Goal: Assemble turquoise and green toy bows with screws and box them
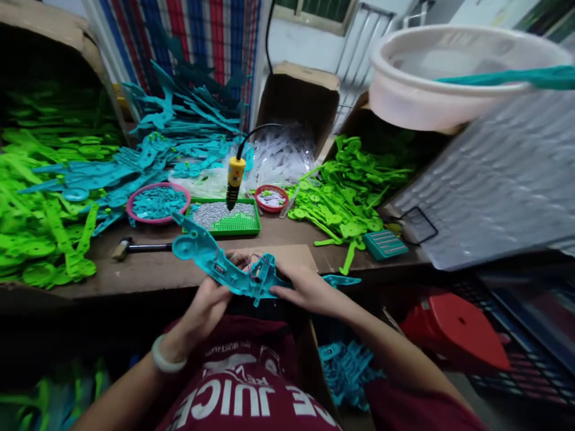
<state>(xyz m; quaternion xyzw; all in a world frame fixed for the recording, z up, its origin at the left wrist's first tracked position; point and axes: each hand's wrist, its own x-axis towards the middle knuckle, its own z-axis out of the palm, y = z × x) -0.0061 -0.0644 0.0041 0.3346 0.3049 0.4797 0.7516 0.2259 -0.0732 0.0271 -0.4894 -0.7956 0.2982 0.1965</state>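
Observation:
A long teal plastic shell (pixel 233 280) is held level above the bench's front edge, its hollow, ribbed side facing up. Thin dark wires loop over its middle, and a small metallic piece sits in its left part. My left hand (pixel 211 301) grips its underside left of the middle, thumb on the near rim. My right hand (pixel 305 288) holds it right of the middle, with fingers partly hidden behind it. Its pointed right end shows past my right wrist. Behind the shell lies a flat cardboard piece (pixel 299 256).
A yellow electric screwdriver (pixel 236 175) hangs over a green tray (pixel 238 225) of small metal pieces. A hammer (pixel 150 246) lies left. Nearby stand a pink basket (pixel 130 209) and a red basket (pixel 271 209). Green parts (pixel 345 197) heap right; a white tub (pixel 404 99) juts in upper right.

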